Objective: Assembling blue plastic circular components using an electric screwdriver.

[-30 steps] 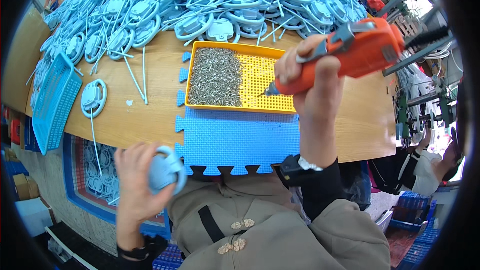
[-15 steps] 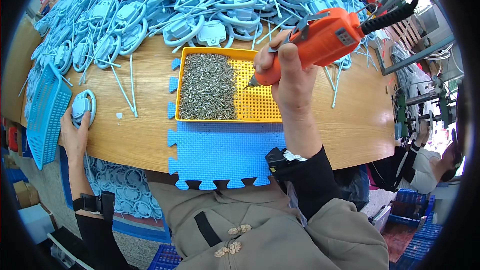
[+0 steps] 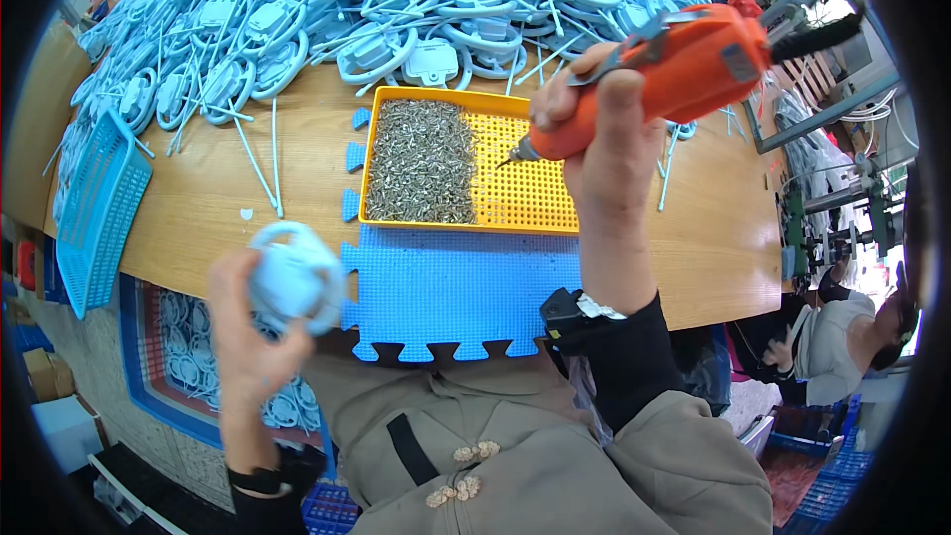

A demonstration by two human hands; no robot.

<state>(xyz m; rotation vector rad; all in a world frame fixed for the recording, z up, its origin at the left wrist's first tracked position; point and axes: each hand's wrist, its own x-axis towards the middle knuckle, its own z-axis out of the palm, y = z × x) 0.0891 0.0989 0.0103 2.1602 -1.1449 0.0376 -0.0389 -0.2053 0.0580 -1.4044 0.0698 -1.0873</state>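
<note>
My left hand is closed on a light blue plastic part, round with a ring-shaped rim, held above the table's front edge and smeared by motion. In my right hand is an orange electric screwdriver, its bit pointing down and left over a yellow perforated tray. Small metal screws fill the tray's left part; holes show on the right part. Under the tray's near side lies a blue foam mat with jigsaw edges.
A large heap of similar light blue parts covers the table's far side. At the left edge leans a blue basket. Below the table, a blue crate holds more parts. A co-worker sits at far right beside metal machinery.
My left hand has lifted the light blue part off the table and carried it right, toward the mat. My right hand has moved slightly right and up with the screwdriver.
</note>
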